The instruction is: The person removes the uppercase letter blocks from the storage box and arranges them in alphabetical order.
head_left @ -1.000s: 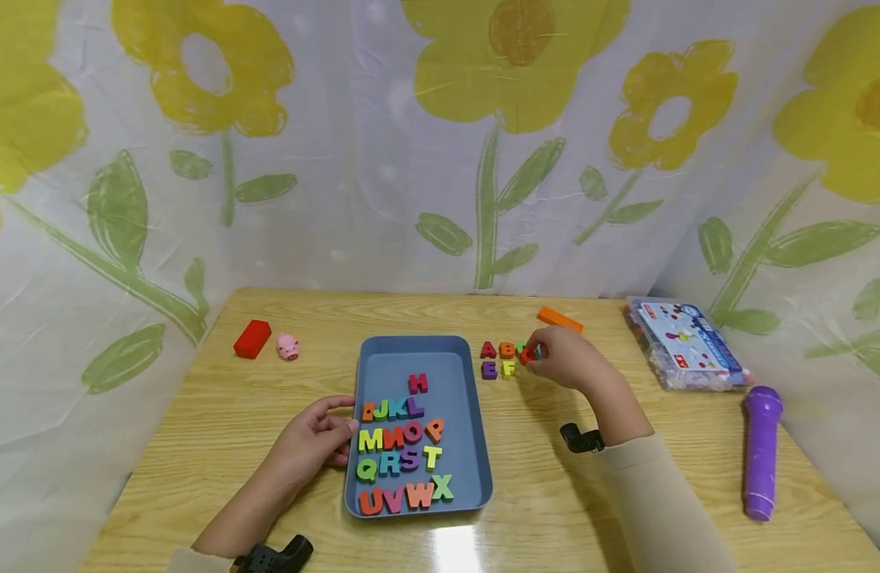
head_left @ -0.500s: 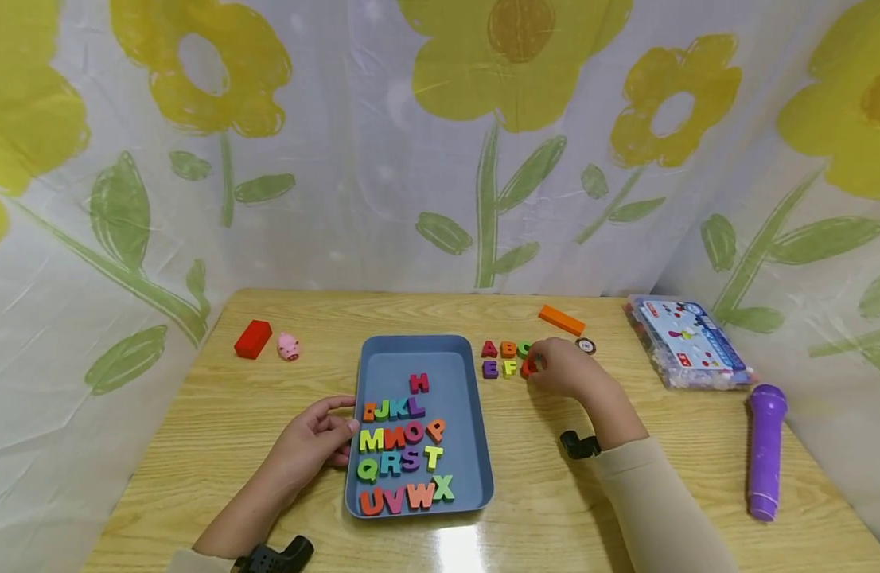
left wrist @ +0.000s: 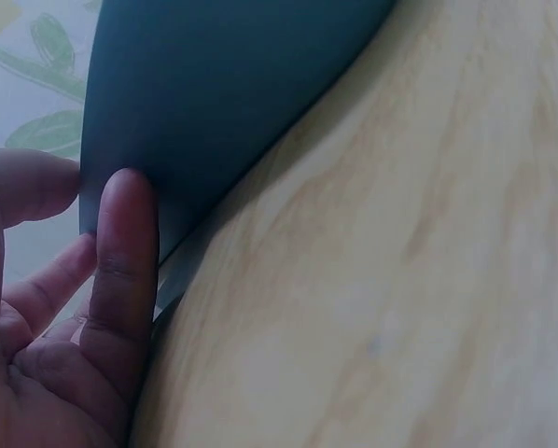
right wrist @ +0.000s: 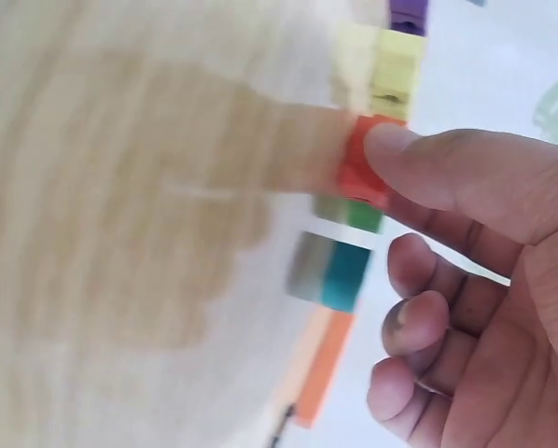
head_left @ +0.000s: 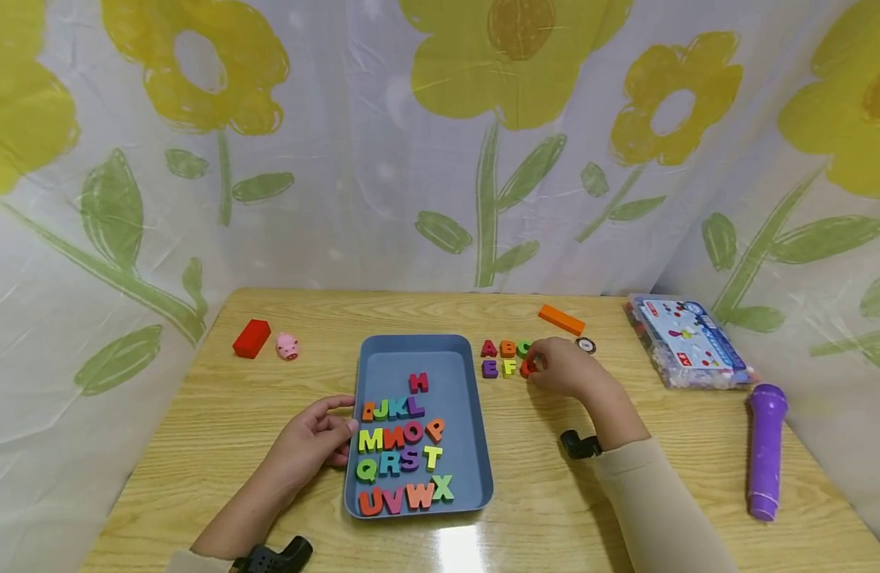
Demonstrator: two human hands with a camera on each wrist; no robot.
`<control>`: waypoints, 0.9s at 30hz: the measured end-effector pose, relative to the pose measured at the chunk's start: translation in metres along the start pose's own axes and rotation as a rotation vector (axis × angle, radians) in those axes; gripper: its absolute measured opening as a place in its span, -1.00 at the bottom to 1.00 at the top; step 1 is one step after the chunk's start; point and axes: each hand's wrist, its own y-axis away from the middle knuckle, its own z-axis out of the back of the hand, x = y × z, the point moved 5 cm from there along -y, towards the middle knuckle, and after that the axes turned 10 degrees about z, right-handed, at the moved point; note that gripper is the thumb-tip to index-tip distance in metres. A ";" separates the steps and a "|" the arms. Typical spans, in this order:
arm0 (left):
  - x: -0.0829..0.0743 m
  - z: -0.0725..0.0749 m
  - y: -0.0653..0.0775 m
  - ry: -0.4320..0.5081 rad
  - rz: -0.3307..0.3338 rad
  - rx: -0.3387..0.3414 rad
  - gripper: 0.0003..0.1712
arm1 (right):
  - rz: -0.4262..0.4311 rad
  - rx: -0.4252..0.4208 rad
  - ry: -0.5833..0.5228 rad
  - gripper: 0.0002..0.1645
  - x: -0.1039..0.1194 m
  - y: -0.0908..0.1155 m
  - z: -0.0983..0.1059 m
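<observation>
My right hand [head_left: 565, 367] pinches a red letter block [head_left: 528, 368] on the table, at the right end of a row with purple E [head_left: 490, 368] and yellow F [head_left: 509, 368]. Behind them stand A [head_left: 488, 348], B [head_left: 508, 348] and green C [head_left: 523, 348]. A teal block [right wrist: 346, 276] shows beyond the hand in the right wrist view. My left hand [head_left: 313, 434] touches the left side of a blue-grey tray [head_left: 476, 398] with fingers loosely bent; the left wrist view shows fingertips against its outer wall [left wrist: 214, 84]. Several coloured letters, H through X, lie in the tray.
An orange bar [head_left: 562, 320] and a round token [head_left: 586, 344] lie behind the right hand. Further right are a plastic case [head_left: 687, 342] and a purple toy microphone [head_left: 765, 454]. A red block [head_left: 251, 338] and pink pig [head_left: 287, 346] sit at the back left.
My right hand has brought the red letter down toward me, from beside the C to the spot right of the F. The round token has come into view. The left hand stays put.
</observation>
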 end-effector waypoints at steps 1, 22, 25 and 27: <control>0.000 0.000 0.000 -0.001 0.001 0.000 -0.38 | 0.000 0.004 -0.001 -0.68 0.002 0.001 0.002; -0.001 0.000 0.001 0.001 0.009 -0.013 -0.41 | 0.284 0.102 0.112 -0.56 0.158 -0.057 0.002; -0.001 0.000 0.001 0.001 0.005 -0.011 -0.41 | 0.283 0.167 0.129 -0.60 0.166 -0.068 -0.016; -0.001 0.000 0.001 0.001 0.007 -0.014 -0.41 | 0.268 0.200 0.140 -0.63 0.168 -0.073 -0.026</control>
